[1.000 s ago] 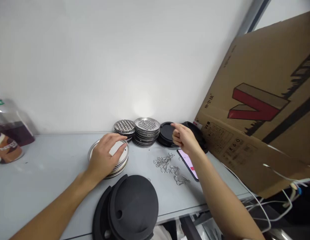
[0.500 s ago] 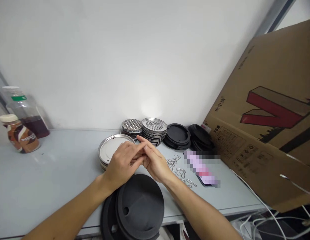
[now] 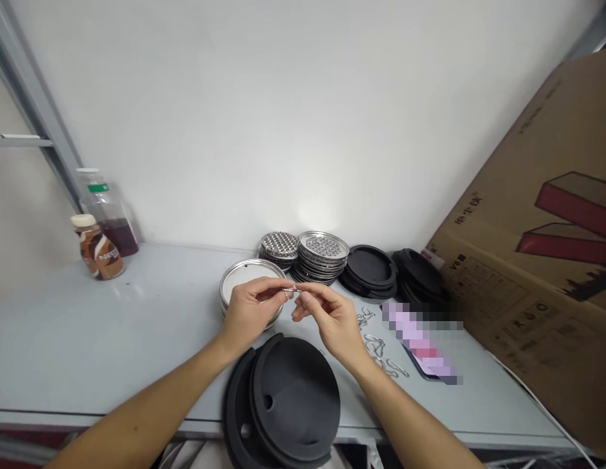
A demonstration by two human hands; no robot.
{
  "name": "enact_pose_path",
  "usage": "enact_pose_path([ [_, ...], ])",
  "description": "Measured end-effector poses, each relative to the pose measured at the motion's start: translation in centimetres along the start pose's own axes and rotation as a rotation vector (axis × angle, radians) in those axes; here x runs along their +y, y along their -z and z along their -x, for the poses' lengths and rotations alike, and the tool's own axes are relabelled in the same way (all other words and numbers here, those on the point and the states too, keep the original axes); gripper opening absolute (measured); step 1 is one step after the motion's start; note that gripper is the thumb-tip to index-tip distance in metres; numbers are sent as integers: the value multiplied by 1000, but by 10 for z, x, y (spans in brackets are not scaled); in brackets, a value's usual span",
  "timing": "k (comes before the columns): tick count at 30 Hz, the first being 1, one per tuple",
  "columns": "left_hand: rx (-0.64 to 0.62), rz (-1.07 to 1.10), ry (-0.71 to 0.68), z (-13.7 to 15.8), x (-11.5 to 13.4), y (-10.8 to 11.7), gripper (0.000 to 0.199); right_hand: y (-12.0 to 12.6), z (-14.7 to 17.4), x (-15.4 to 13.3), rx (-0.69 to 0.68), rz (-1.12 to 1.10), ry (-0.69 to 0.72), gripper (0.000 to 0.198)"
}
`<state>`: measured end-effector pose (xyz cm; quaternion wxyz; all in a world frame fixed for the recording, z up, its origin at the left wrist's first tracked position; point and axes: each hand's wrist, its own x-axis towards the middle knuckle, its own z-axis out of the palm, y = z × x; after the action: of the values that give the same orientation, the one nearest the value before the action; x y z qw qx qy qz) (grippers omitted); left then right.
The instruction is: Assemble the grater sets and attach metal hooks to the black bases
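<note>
A small metal clip (image 3: 292, 290) is held up between my two hands, mostly covered by fingertips. My left hand (image 3: 247, 316) pinches one end of it between thumb and forefinger. At the other end my right hand (image 3: 336, 322) has its thumb and fingers closed on the clip. Loose wire carabiner clips (image 3: 375, 344) lie on the table to the right of my right hand. Behind my left hand stands a stack of round, metal-rimmed white discs (image 3: 237, 275). Below both hands, round black lids (image 3: 300, 397) with small holes lean together at the table's front edge.
Stacks of round metal grater discs (image 3: 324, 247) stand by the wall. More black lids (image 3: 369, 264) lie beside them. A blurred-out phone-like object (image 3: 420, 345) lies right of the clips. A large cardboard box (image 3: 518, 260) borders the right side; two bottles (image 3: 101, 254) stand far left.
My hands were pressed together with fingers overlapping; now they are drawn apart, with the metal clip showing between the fingertips. The view has turned left, so the scene sits further right.
</note>
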<state>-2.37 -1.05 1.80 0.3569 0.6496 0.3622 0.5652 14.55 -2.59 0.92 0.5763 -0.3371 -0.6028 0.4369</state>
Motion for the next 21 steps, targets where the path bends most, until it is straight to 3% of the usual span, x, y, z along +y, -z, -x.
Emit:
enact_pose_path([
  [7,-256,296,170,-1,7,3,18,1,3,-3,67,147,159,9],
  [12,-359,578,315,-4,6,4,21,7,4,-6,101,222,233,9],
  [15,-378,502,283,-1,6,3,28,9,6,-7,55,330,336,18],
  [17,-315,369,223,1,6,1,27,9,7,-7,7,359,356,24],
  [21,-178,134,93,6,6,-1,23,7,5,-6,-36,280,232,24],
])
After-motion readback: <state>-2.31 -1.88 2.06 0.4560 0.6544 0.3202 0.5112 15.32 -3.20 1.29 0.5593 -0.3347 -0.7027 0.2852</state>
